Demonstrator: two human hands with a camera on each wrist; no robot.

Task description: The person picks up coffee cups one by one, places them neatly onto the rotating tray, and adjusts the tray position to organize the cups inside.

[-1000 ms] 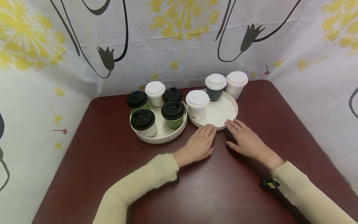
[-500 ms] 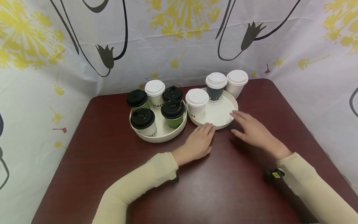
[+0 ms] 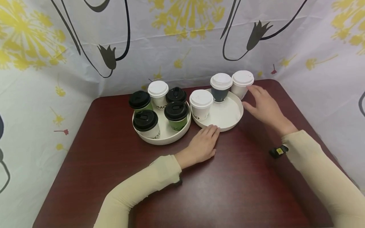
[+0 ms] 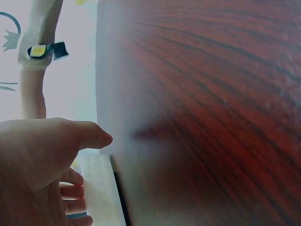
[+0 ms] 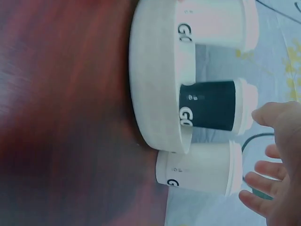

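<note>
My left hand (image 3: 201, 144) lies with straight fingers against the front rim of the right-hand round white tray (image 3: 225, 117). In the left wrist view its thumb (image 4: 94, 135) sticks out over the table. My right hand (image 3: 265, 106) is raised at the far right, thumb and fingers spread. Its fingertips are close to the white-lidded white paper cup (image 3: 239, 90), which stands upright on the table just outside the tray's back edge. Inside that tray stand a dark blue paper cup (image 5: 209, 106) and another white one (image 3: 200, 110), both with white lids.
Left of it, a second round tray (image 3: 162, 141) holds several lidded cups, among them a black-lidded green cup (image 3: 177, 124) and a white-lidded cup (image 3: 158, 95). A patterned cloth (image 3: 137, 63) hangs behind the dark red table (image 3: 94, 152).
My right hand has left the tray's front rim and moved back and rightward, up to the white cup behind the tray. The left hand has stayed at the rim.
</note>
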